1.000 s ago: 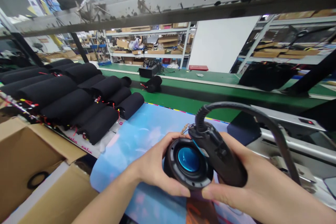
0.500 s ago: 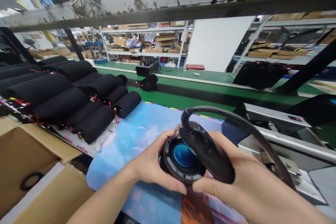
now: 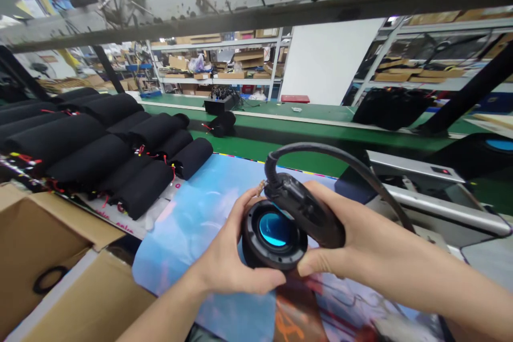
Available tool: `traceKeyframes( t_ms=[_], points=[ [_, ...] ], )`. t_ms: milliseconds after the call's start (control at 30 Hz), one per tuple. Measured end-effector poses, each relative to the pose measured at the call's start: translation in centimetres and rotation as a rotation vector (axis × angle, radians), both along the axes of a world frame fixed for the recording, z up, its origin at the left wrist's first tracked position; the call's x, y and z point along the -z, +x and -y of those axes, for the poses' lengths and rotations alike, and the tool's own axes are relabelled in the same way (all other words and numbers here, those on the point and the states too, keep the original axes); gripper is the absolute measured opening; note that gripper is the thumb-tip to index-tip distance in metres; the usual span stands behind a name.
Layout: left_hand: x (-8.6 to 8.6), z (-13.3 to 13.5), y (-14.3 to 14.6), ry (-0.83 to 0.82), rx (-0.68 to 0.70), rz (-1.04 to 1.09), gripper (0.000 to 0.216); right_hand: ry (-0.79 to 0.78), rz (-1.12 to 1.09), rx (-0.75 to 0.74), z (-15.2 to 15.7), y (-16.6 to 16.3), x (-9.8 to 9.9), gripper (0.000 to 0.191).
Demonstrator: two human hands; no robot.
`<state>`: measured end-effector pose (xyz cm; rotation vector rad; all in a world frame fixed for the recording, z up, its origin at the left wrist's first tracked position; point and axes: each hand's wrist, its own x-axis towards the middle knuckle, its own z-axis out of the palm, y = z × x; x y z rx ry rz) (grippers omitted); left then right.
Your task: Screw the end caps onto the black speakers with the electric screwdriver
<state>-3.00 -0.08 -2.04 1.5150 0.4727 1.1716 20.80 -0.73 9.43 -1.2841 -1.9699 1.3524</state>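
My left hand (image 3: 232, 259) is wrapped round the side of a black round speaker (image 3: 256, 248), its thumb along the near side. The speaker's end faces up, showing a shiny blue disc inside a dark rim with small holes. In my right hand (image 3: 340, 224) is a black glue gun (image 3: 306, 208) with a small brass-coloured nozzle and a thick dark hose arching off to the right. The gun lies across the speaker's upper right edge, its nozzle by the far rim near my left fingertips. My right thumb rests against the speaker's near right rim.
Several black cloth-covered cylinders (image 3: 88, 160) with red wire ends lie on the left. A printed blue sheet (image 3: 192, 214) covers the work surface. At lower left stands an open cardboard box (image 3: 92, 299) with a black ring (image 3: 50, 279). A silver machine (image 3: 420, 171) stands right; a beam (image 3: 240, 2) crosses above.
Both hands, the speaker and the glue gun appear slightly farther left and up. The speaker's blue disc is less covered by the gun. The camera view has shifted a little.
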Motion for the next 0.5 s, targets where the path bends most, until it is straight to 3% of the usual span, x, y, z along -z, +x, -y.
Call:
traceKeyframes(
  t_ms=[233,400,500],
  points=[
    [-1.5,0.3,0.0,-0.219,0.005,-0.020,0.112,-0.040,-0.044,0.037,-0.5,0.3,0.3,0.062],
    [-2.6,0.1,0.0,-0.277,0.056,-0.002,0.103,0.047,0.051,0.008,0.1,0.0,0.0,0.043],
    [-3.1,0.5,0.5,-0.298,0.003,0.026,0.116,0.067,0.063,0.009,0.4,-0.2,-0.2,0.041]
  ],
)
